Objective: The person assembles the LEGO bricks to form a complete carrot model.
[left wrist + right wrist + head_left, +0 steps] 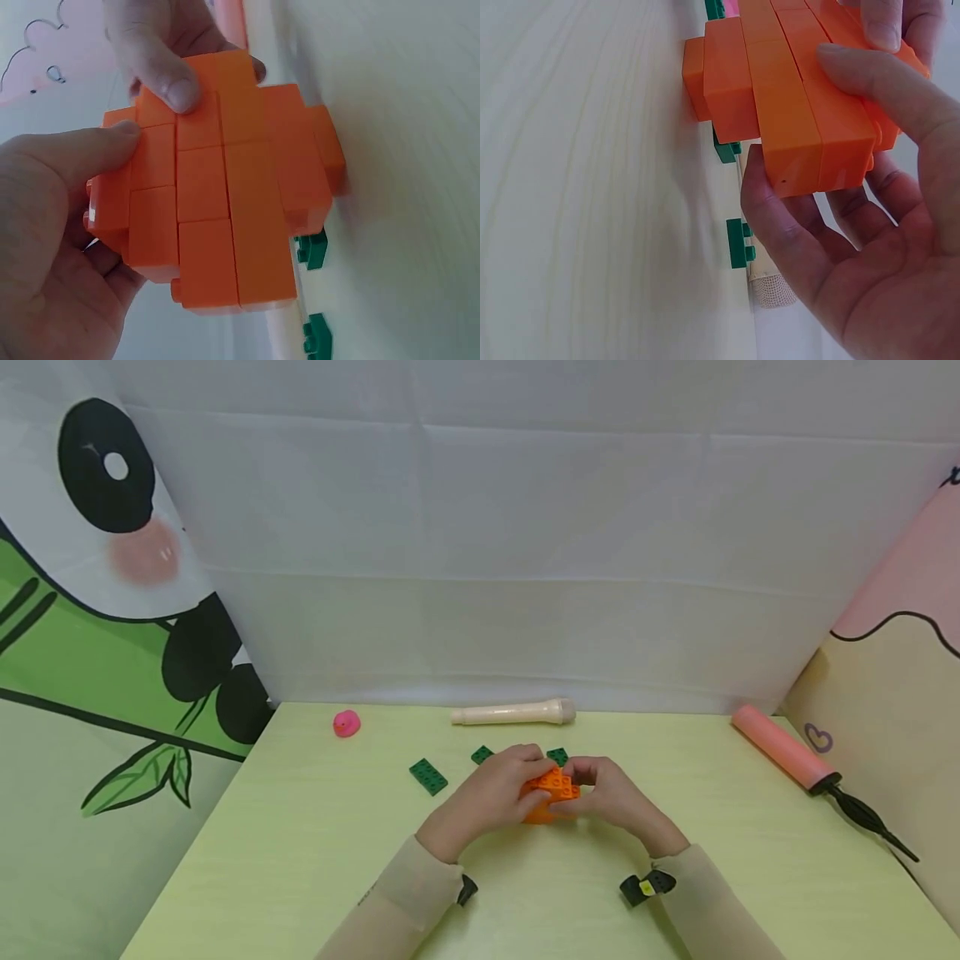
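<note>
Between both hands is an orange toy-brick block [553,787], built of several joined bricks in stepped layers, with studs facing up in the head view. My left hand [491,789] grips its left side, the thumb [97,150] pressed on the near face. From the other side my right hand [611,795] holds it, thumb [881,79] on the same smooth face and fingers curled behind. Just beyond the hands lie two small green bricks, one on the left [482,754] and one on the right [557,756]. A longer green brick [428,776] rests farther left.
At the table's back edge lies a cream toy microphone [513,712]. A pink rubber duck [347,723] sits at the back left. On the right is a pink balloon pump [787,750] with a black end. A white cloth [525,568] hangs behind the pale table [300,860].
</note>
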`<state>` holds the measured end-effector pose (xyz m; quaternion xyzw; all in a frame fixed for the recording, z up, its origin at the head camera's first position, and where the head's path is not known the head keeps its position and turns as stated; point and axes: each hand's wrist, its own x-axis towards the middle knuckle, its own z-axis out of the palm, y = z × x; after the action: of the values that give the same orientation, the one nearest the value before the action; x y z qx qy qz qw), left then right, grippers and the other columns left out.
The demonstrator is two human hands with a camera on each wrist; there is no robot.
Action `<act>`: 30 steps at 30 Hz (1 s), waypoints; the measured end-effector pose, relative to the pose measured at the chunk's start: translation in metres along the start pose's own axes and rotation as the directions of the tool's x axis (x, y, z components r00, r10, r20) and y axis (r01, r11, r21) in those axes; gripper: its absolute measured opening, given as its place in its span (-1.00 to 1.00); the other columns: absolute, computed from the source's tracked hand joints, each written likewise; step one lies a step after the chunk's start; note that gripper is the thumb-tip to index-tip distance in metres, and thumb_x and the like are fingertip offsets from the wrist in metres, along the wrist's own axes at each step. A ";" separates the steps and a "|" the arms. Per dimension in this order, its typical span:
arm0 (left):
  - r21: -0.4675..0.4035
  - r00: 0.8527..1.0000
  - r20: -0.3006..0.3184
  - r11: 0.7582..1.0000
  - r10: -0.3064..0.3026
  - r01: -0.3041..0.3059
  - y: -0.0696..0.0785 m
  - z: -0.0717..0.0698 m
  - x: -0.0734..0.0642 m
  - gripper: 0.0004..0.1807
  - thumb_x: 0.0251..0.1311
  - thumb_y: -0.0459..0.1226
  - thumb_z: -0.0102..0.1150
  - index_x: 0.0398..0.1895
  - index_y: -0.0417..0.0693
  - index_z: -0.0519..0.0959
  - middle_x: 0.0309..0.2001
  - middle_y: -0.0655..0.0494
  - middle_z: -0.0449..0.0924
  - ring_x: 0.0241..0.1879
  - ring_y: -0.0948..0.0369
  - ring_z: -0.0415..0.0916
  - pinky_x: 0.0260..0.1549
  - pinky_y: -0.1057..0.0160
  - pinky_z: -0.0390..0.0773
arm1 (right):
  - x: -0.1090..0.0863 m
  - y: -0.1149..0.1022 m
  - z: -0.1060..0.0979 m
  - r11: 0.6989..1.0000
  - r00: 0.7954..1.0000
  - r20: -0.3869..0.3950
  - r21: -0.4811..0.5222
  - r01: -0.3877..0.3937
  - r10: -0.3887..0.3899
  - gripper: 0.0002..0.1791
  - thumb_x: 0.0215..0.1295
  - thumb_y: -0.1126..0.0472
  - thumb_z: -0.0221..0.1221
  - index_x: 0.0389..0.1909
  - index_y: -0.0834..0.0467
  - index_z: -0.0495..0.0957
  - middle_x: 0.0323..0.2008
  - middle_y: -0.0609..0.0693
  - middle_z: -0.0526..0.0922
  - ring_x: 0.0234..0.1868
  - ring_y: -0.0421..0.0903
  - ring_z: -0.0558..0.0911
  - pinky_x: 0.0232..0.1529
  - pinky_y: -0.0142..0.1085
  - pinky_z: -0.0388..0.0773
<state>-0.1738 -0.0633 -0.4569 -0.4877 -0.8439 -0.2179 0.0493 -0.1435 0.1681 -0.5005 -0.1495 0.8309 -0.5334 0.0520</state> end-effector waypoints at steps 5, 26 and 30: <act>-0.123 0.998 0.025 0.990 -0.058 0.061 -0.007 0.000 -0.002 -0.65 0.38 -0.18 0.38 0.17 -0.05 0.68 -0.13 0.26 0.57 -0.22 0.32 0.46 -0.14 0.41 0.52 | 0.000 0.000 0.001 1.000 1.000 0.011 -0.003 -0.008 0.008 -0.72 0.13 0.23 0.56 -0.29 0.12 0.62 -0.23 -0.01 0.68 -0.11 0.07 0.59 -0.04 -0.02 0.50; -0.149 0.971 0.156 0.968 -0.179 0.203 -0.027 -0.016 -0.008 -0.71 0.18 -0.16 0.54 -0.11 0.03 0.65 -0.23 0.34 0.60 -0.32 0.26 0.47 -0.26 0.29 0.52 | -0.004 0.000 -0.021 1.000 0.988 0.155 -0.022 0.013 -0.009 -0.40 0.16 0.12 0.56 0.19 0.12 0.56 0.05 0.00 0.65 0.09 0.08 0.60 0.03 -0.08 0.65; -0.148 0.969 0.163 0.967 -0.185 0.210 -0.026 -0.017 -0.008 -0.72 0.20 -0.15 0.53 -0.11 0.04 0.64 -0.23 0.34 0.59 -0.31 0.26 0.47 -0.27 0.29 0.52 | -0.009 0.004 -0.042 0.999 0.974 0.221 0.029 0.041 -0.046 -0.21 0.22 0.24 0.50 0.43 0.16 0.38 0.18 0.14 0.58 0.20 0.18 0.57 0.12 0.03 0.62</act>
<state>-0.1935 -0.0880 -0.4528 -0.4183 -0.8689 -0.2535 -0.0756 -0.1463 0.2084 -0.4867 -0.2256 0.8100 -0.5244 0.1344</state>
